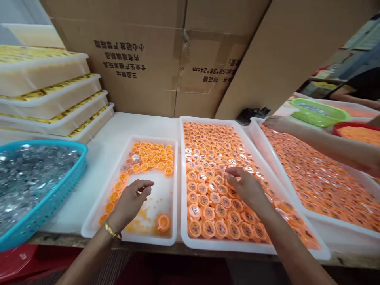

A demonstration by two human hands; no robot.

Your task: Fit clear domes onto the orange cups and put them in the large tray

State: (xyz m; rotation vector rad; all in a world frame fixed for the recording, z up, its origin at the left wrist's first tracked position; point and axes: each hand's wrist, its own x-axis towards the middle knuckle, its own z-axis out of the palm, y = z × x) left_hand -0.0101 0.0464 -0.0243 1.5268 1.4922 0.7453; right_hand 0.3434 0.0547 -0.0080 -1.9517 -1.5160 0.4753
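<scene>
My left hand (132,200), with a gold bracelet at the wrist, hovers over a white tray (175,190). Its fingers curve loosely, thumb and forefinger apart, with nothing visible between them. Small orange cups (148,158) fill the back and left side of that tray, and a single orange cup (162,222) stands at its front right corner. Over the neighbouring tray (183,178), full of orange cups with printed clear tops (208,213), is my right hand (243,186). Its thumb and forefinger come together at the cups; what lies between them is hard to make out.
A blue basket (84,158) of clear shiny pieces stands left, before stacked white trays (95,85) with yellow contents. Cardboard boxes (142,95) wall the back. On the right, another person's arm (320,144) reaches over a further orange-filled tray (297,202), near a green basket (320,114).
</scene>
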